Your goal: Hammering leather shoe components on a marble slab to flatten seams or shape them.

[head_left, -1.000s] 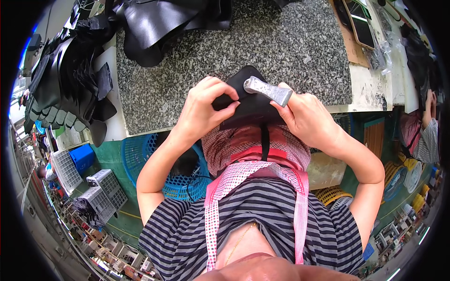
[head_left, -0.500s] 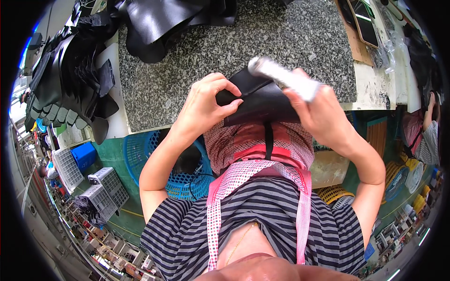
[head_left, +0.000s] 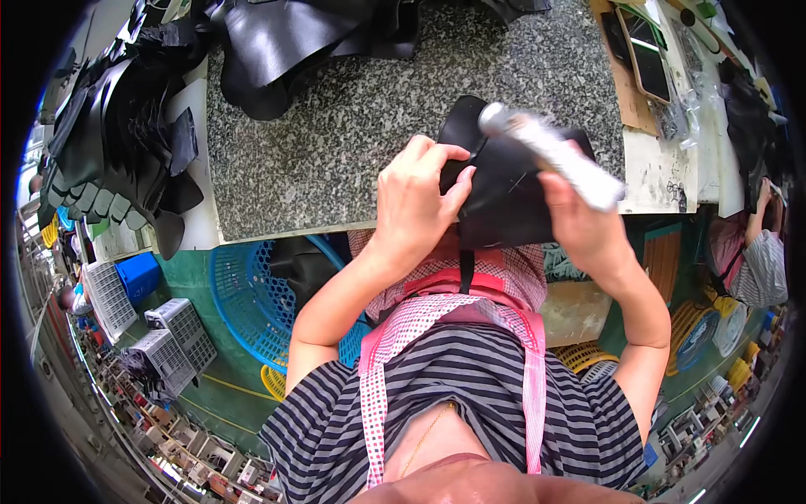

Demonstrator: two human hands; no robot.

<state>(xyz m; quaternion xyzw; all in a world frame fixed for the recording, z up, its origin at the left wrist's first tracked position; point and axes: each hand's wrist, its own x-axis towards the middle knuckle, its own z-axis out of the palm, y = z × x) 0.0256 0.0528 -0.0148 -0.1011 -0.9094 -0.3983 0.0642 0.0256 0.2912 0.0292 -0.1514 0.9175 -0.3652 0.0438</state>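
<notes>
My left hand (head_left: pixel 424 197) pinches the edge of a black leather piece (head_left: pixel 508 206) between thumb and fingers, at a fold or seam. That piece lies over the front edge of the stone-topped bench and partly hangs past it. In my right hand (head_left: pixel 579 223) is a thick whitish hammer-like tool (head_left: pixel 558 160), blurred by motion. Its rounded end is over the leather, near the seam; whether it touches I cannot tell. The fingers on the far side of the tool are partly hidden.
A speckled granite slab (head_left: pixel 336 160) tops the bench. Black leather pieces (head_left: pixel 285 42) lie at the back, with a stack (head_left: pixel 109 126) at left. A phone (head_left: pixel 645 55) rests at the far right. Below stands a blue basket (head_left: pixel 239 286). Another person (head_left: pixel 751 252) works at right.
The leather piece has shifted right and turned, more of it now spread out. Both hands have moved right, my left hand still pinching it. The whitish tool has moved right too.
</notes>
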